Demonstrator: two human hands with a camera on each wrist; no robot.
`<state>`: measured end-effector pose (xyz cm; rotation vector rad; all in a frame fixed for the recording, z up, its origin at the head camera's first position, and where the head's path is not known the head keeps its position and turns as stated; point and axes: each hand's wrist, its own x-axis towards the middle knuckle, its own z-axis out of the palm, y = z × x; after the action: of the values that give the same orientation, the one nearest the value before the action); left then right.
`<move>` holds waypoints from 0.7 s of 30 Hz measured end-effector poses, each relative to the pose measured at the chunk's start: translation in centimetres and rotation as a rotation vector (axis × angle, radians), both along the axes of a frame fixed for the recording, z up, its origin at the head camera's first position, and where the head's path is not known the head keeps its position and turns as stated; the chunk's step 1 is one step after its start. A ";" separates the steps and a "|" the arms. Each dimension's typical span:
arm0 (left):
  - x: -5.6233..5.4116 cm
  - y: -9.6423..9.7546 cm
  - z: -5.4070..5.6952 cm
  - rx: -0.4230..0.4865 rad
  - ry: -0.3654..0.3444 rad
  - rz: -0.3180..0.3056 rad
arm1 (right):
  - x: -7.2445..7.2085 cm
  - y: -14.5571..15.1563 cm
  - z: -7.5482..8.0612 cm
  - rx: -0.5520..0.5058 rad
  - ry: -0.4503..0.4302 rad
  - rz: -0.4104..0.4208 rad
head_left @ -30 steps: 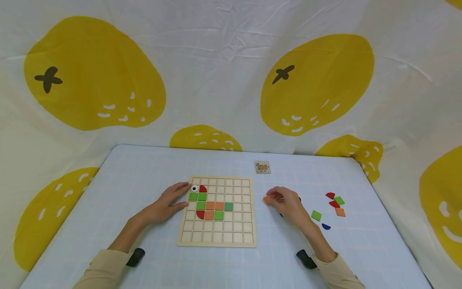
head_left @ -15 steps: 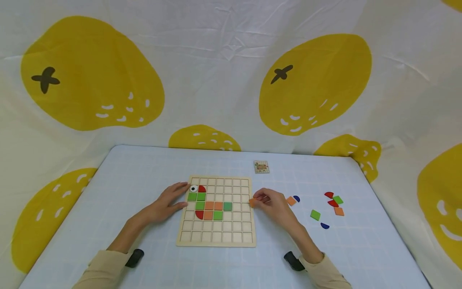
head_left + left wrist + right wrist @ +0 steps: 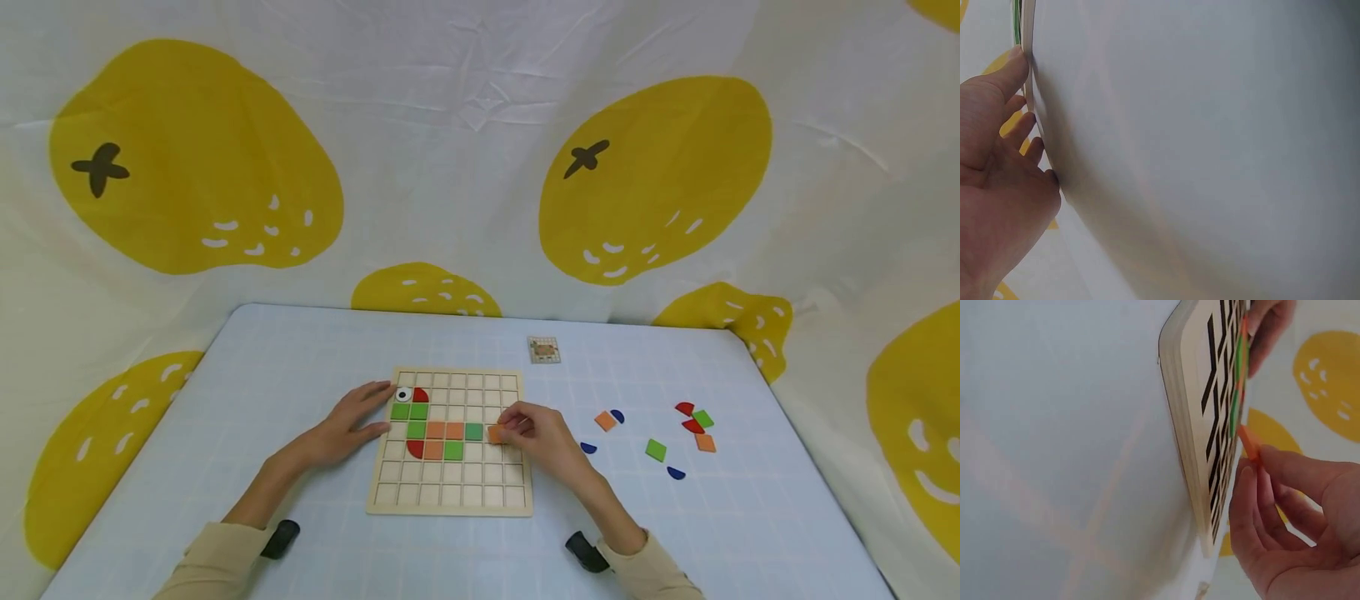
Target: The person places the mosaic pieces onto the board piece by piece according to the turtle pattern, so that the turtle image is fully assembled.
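My right hand [image 3: 542, 437] pinches an orange square tile [image 3: 495, 433] between thumb and fingertips, over the wooden grid board [image 3: 450, 497]. The tile is just right of a teal-green tile [image 3: 474, 432]; in the right wrist view the orange tile [image 3: 1249, 442] is tilted at the board's face. At the board's left edge, my left hand [image 3: 341, 429] rests with fingers extended and fingertips at the rim. Seated in the board's cells are a round eye tile [image 3: 403, 395], red quarter-round tiles [image 3: 421, 396], and several green [image 3: 416, 430] and orange tiles [image 3: 435, 430].
Loose pieces lie right of the board: an orange square [image 3: 605, 421], blue half-rounds [image 3: 588, 447], a green square [image 3: 656, 450], and a cluster with red pieces [image 3: 693, 426]. A small picture card [image 3: 543, 350] lies behind the board. Behind the table hangs a lemon-patterned cloth [image 3: 480, 183].
My right hand has carried the orange tile leftward from beside the board to over its cells, uncovering a loose orange square and blue half-rounds. The left hand stays at the board's left edge.
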<state>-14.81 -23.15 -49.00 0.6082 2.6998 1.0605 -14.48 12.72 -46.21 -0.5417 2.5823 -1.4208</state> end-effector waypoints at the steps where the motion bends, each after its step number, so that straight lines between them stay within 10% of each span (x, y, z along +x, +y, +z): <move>1: 0.0 0.0 0.0 0.000 0.002 -0.002 | 0.0 -0.2 -0.1 -0.005 -0.001 0.008; 21: 0.0 0.0 -0.1 0.001 0.014 0.002 | 0.9 -2.3 -0.7 -0.005 -0.050 0.125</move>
<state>-14.78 -23.12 -49.05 0.6163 2.7125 1.0622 -13.59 10.38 -46.88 -0.6482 2.4604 -1.3821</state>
